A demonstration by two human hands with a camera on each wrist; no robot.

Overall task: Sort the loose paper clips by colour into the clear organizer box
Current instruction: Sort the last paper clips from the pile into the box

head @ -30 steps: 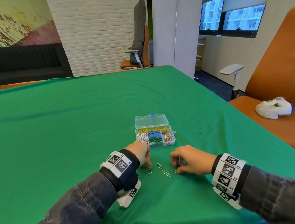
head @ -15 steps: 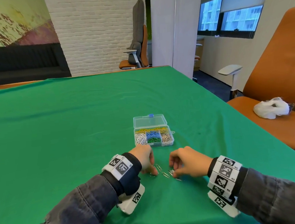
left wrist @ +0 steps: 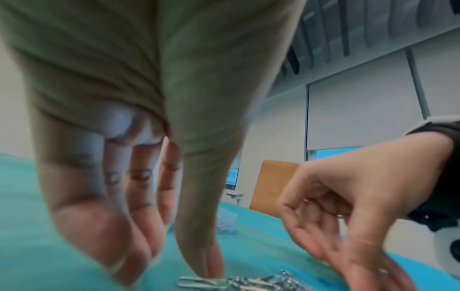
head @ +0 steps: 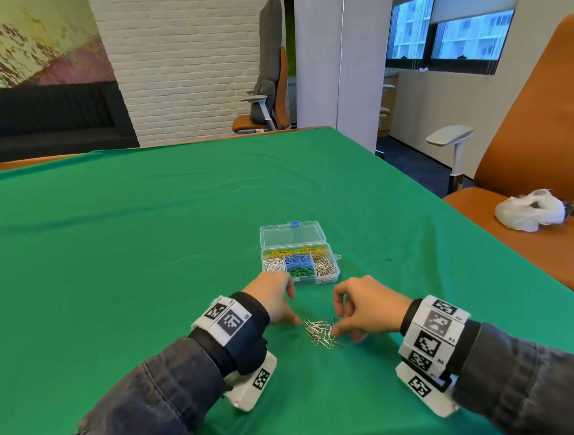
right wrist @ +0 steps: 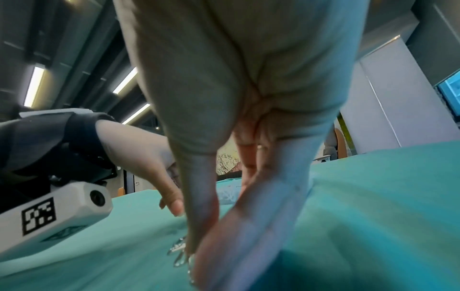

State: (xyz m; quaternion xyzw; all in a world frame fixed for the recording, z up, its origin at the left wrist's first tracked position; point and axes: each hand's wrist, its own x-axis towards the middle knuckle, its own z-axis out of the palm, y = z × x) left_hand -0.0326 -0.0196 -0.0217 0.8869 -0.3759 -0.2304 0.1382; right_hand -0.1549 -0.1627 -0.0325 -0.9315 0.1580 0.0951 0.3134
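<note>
A small heap of silver paper clips (head: 323,333) lies on the green-covered surface (head: 143,245), gathered between a person's two hands. The left hand (head: 274,300) sits at the heap's 9 o'clock, its fingers (left wrist: 139,246) pointing down at the cloth and its thumb tip touching the nearest clip; the fingers look released, grasping nothing. The right hand (head: 366,305) sits at the heap's 3 o'clock, fingers (right wrist: 239,226) loosely curled with the thumb and a fingertip down at the edge of the clips; whether they pinch a clip or merely touch the heap cannot be told, as the wrist views are blurred there.

Just beyond the hands, at 12 o'clock from the heap, stands the clear organizer box (head: 299,264) with its lid (head: 292,233) thrown back flat and a blue latch (head: 295,223) on the far edge. Its compartments hold sorted clips: yellow along the far row, white at the left, blue over green in the middle, silver at the right. One stray clip (head: 337,256) lies against the box's right wall.

Both wrists wear white bands printed with black-and-white markers (head: 433,329), each carrying a white camera housing (head: 254,384), over dark denim sleeves (head: 139,407). At 3 o'clock from the surface stands an orange chair (head: 546,128), a crumpled white plastic bag (head: 529,213) on its seat. At 12 o'clock, beyond the surface, are a white brick wall (head: 197,52), another orange chair draped with a grey garment (head: 272,71), a white pillar (head: 345,58) and windows (head: 452,29).
</note>
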